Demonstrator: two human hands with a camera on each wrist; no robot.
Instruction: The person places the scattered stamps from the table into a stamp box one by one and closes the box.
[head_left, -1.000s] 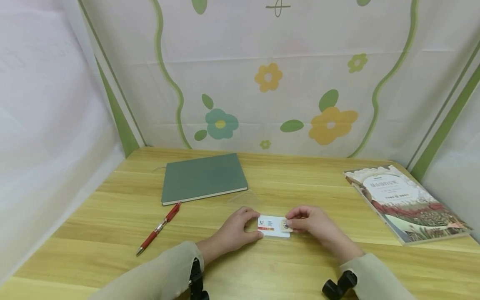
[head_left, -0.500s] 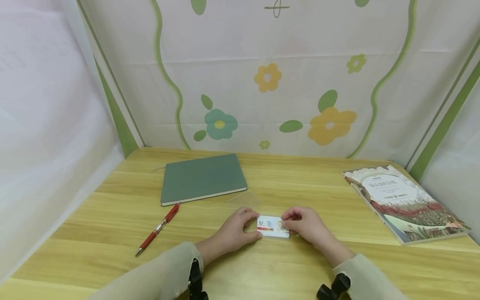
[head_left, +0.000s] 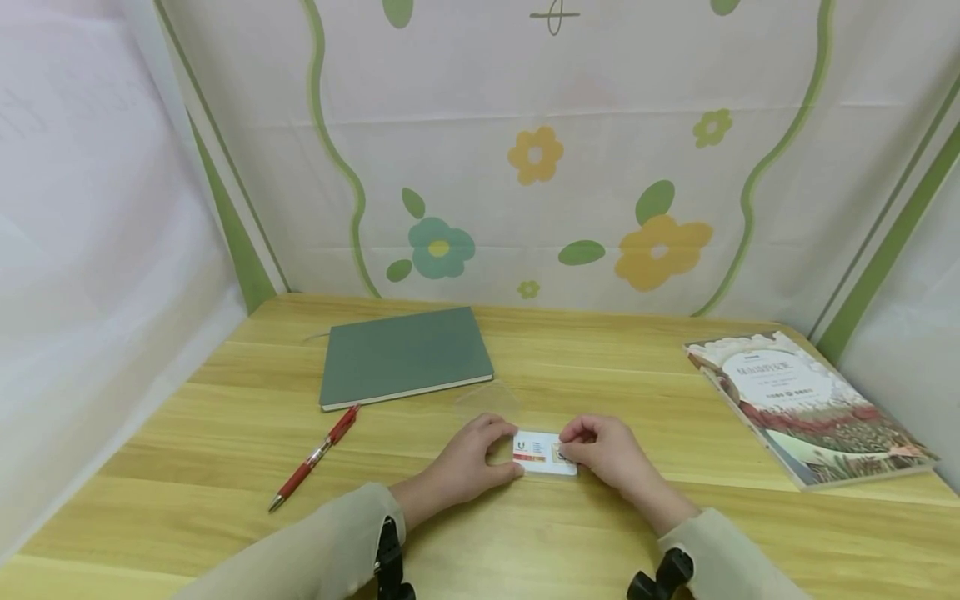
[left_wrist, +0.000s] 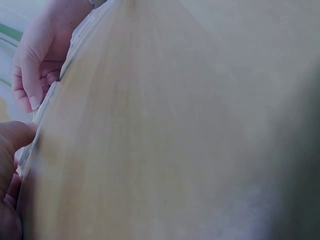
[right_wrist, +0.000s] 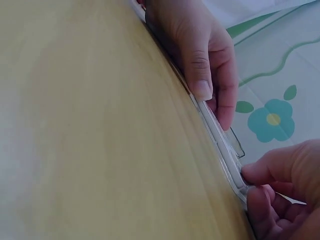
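A flat white card (head_left: 542,467) with a dark "U" logo and a red-orange stripe lies on the wooden table. My left hand (head_left: 474,458) grips its left end, thumb at the near edge and fingers at the far edge. Over its right part lies a small pale square piece (head_left: 556,452) with a dark mark, which my right hand (head_left: 611,454) pinches between thumb and fingers. Those fingertips cover part of the square. From the right wrist view the card (right_wrist: 219,137) looks slightly thick, with a clear plastic edge around it.
A clear plastic sheet (head_left: 483,397) lies just beyond my left hand. Behind it is a green notebook (head_left: 408,354), with a red pen (head_left: 315,458) to the left. An illustrated book (head_left: 810,408) lies at the right. Printed curtains (head_left: 465,125) enclose the table.
My right hand has shifted left with the small square, which now sits farther in over the white card. The left hand has kept its hold on the card.
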